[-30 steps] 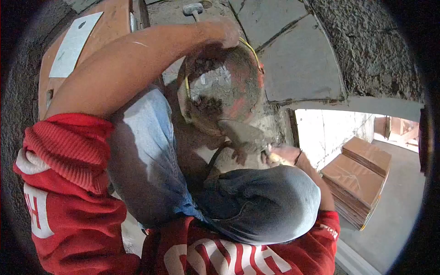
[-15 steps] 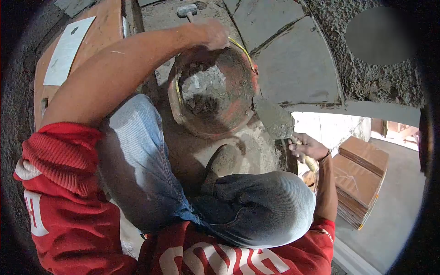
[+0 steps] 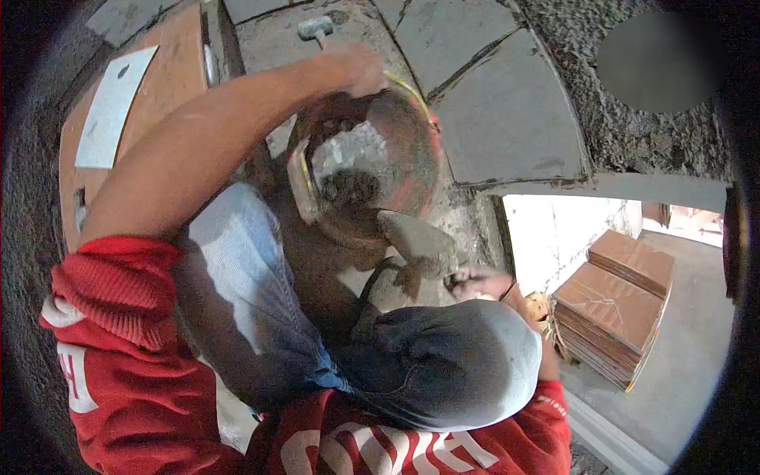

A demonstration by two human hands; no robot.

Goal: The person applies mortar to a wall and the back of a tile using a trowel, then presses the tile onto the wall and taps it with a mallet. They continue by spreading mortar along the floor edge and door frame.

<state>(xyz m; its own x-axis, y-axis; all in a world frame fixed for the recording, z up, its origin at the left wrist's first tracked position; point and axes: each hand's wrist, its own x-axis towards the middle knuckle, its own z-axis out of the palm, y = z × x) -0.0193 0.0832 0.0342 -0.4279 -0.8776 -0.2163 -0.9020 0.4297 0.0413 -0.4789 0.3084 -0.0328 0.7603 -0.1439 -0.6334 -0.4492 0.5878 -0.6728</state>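
Observation:
My left hand is closed at the far edge of a round, dirt-caked bucket, where the yellow handle meets the hand. Blur hides whether rim or handle is in the fingers. Inside the bucket lies grey mortar, partly in shadow. Fingers of my right hand wrap the grip of a trowel. Its flat, mortar-smeared blade is tilted over the near right side of the bucket. A shoe shows below the blade.
A hammer lies beyond my left hand. Grey stone slabs are set at the upper right. Right of my knee, the drop beside the step holds stacked cardboard. An orange board with a white piece stands left.
My right hand and the trowel have moved left and toward me, bringing the blade over the bucket's near edge. My left hand stays at the bucket, which has tilted slightly.

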